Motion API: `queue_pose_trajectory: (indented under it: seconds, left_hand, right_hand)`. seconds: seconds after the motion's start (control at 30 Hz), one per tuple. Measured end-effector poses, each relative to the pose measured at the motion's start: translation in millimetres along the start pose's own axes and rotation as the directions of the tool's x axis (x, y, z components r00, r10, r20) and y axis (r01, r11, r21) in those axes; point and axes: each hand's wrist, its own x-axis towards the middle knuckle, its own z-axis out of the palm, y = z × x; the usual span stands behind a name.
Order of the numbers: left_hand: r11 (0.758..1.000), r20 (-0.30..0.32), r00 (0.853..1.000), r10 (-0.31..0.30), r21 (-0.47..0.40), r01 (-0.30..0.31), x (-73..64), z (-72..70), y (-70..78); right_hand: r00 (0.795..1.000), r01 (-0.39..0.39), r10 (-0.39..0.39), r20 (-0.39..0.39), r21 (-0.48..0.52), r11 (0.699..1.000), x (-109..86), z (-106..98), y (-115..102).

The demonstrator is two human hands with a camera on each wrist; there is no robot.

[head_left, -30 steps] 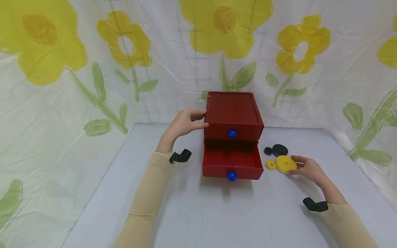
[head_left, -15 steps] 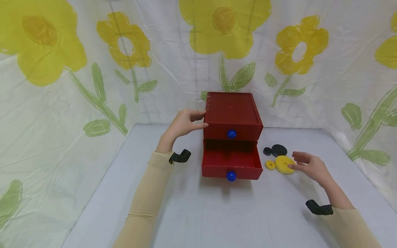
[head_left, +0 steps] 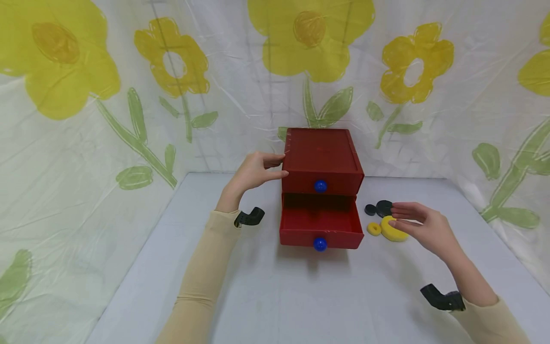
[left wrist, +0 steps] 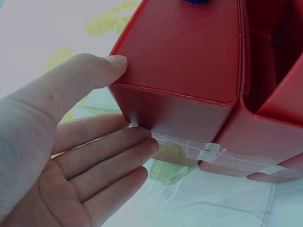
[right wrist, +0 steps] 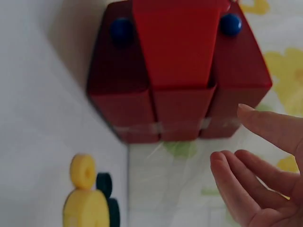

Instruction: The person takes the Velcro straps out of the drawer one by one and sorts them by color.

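My left hand (head_left: 253, 171) touches the front left corner of a red drawer cabinet (head_left: 320, 150). In the left wrist view its thumb (left wrist: 111, 68) lies at the edge of the upper drawer's front, with straight fingers (left wrist: 104, 163) along the side. A middle drawer (head_left: 301, 238) with a blue knob (head_left: 320, 244) is pulled out, and its visible inside is bare. My right hand (head_left: 436, 231) hovers, fingers extended and holding nothing, over a large yellow ring-shaped disc (head_left: 392, 231). Beside it lie a small yellow ring (head_left: 374, 229), a large black disc (head_left: 384, 208) and a small black disc (head_left: 370, 209).
The cabinet stands toward the back of a white table (head_left: 275, 296). A curtain (head_left: 240, 119) with painted yellow flowers hangs behind and at both sides. The lowest drawer, seen in the right wrist view with its blue knob (right wrist: 121, 31), is pushed in.
My right hand has let go of the large yellow disc and lifted away, moving up and slightly left over the discs. My left hand stays at the cabinet.
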Motion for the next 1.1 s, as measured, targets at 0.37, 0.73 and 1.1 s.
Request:
queue_pose_trajectory:
  seconds: [0.37, 0.73, 1.1]
  left_hand:
    - [1.0, 0.003, 1.0, -0.003, -0.01, 0.003, -0.6, -0.8, 0.5]
    - [1.0, 0.004, 1.0, 0.005, -0.008, -0.005, -1.2, 0.1, 1.0]
    - [1.0, 0.004, 1.0, -0.003, -0.008, 0.003, -1.1, -0.4, 0.5]
  right_hand:
    - [0.993, 0.116, -0.116, -0.002, 0.081, 0.99, -12.7, 14.5, -49.5]
    - [0.981, 0.18, -0.186, 0.047, 0.106, 0.978, -19.7, 40.8, -79.6]
    - [0.975, 0.181, -0.189, 0.117, 0.08, 0.98, -23.3, 70.1, -94.1]
